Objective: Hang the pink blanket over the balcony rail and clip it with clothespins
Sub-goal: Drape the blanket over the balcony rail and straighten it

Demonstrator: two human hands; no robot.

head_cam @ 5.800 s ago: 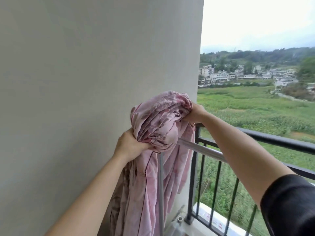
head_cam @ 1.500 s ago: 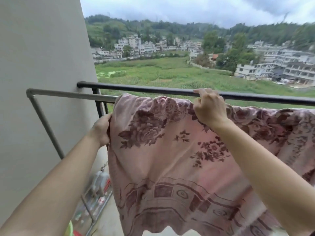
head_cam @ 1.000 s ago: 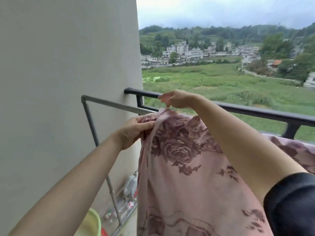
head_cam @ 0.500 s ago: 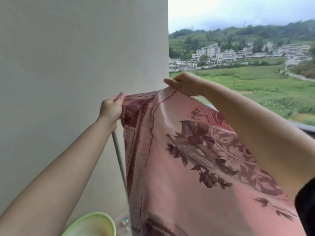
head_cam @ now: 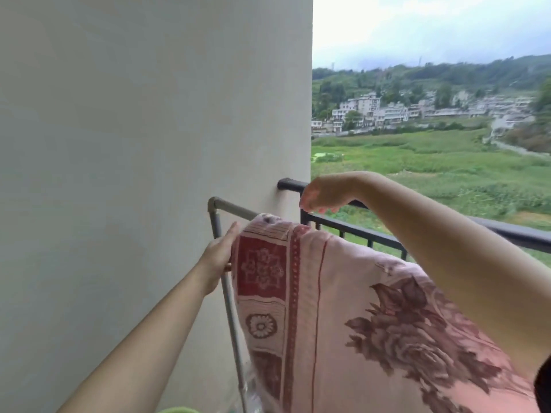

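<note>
Pink blanket [head_cam: 343,293] draped over the grey rack bar [head_cam: 232,208], beside the black balcony rail [head_cam: 507,232].
Left hand [head_cam: 219,257] lays straight fingers [head_cam: 233,232] against the blanket's left edge; right hand [head_cam: 323,195] hovers above it, loosely curled, empty.

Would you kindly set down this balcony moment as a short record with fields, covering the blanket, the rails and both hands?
pink blanket: floral print, appears draped over the grey rack bar, hanging down on the near side
black balcony rail: behind the blanket, uncovered next to the wall
left hand: at the blanket's left edge, beside the upright pole; grip hidden
right hand: above the blanket's top corner, apart from it, fingers loosely curled, holding nothing
clothespins: none in view
task state: draped, not yet clipped
</note>
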